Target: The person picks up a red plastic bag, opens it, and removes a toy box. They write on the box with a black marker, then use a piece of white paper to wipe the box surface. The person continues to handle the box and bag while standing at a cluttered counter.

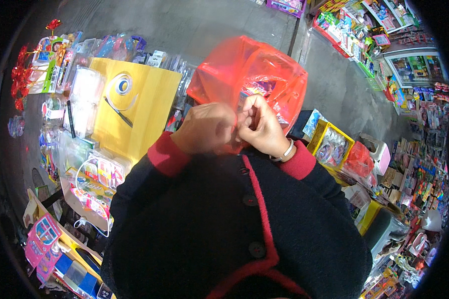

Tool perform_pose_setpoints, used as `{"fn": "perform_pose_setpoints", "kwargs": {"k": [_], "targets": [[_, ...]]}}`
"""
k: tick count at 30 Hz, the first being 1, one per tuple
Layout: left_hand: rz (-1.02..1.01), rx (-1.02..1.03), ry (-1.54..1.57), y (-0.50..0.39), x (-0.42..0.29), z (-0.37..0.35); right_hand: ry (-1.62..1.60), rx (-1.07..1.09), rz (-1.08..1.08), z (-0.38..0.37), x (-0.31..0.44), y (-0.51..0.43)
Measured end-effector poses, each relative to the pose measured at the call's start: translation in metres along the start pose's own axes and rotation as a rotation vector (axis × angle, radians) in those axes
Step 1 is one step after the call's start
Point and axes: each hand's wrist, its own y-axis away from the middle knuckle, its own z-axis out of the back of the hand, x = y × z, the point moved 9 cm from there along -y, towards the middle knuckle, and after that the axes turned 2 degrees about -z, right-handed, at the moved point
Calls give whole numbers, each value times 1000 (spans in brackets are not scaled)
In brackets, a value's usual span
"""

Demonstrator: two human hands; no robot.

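A translucent red plastic bag (217, 74) is held up in front of my chest, with colourful printed packages (260, 88) showing through its right part. My left hand (211, 123) is closed on the bag's gathered near edge. Right beside it, my right hand (260, 125) pinches the same edge between curled fingers, and a metal bracelet circles that wrist. Both hands nearly touch each other. The fingertips of the left hand are partly hidden, and the bag's underside cannot be seen.
At left, a yellow wooden tabletop (142, 108) bears a roll of tape (122, 85) and a dark slim tool (123, 117), with clear plastic boxes (84, 97) beside it. A yellow crate (323, 138) of wrapped items stands at right. Packed shelves (426, 149) line the far right, beyond grey floor.
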Motion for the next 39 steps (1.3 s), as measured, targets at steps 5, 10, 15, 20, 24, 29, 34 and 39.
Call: {"fn": "perform_pose_setpoints", "kwargs": {"k": [5,10,15,20,24,29,34,39], "targets": [[53,-77,45,10,8,0,-233,-37,-114,3,-9,1],[268,-126,188,22,27,-4,-333,-22,-155,6,-14,-1],[301,2,219,15,29,-6,-87,33,-32,4,-3,-3],[-4,85,-13,-5,2,-5,279,100,-30,2,2,-4],[15,65,-18,-9,1,-4,346,52,60,3,7,-5],[37,16,10,-5,6,-3,-49,-45,-17,11,-12,-3],[101,-54,73,5,17,-4,-292,-61,-65,13,-16,-4],[254,-154,241,12,32,-8,-478,-76,-187,13,-24,-8]]}}
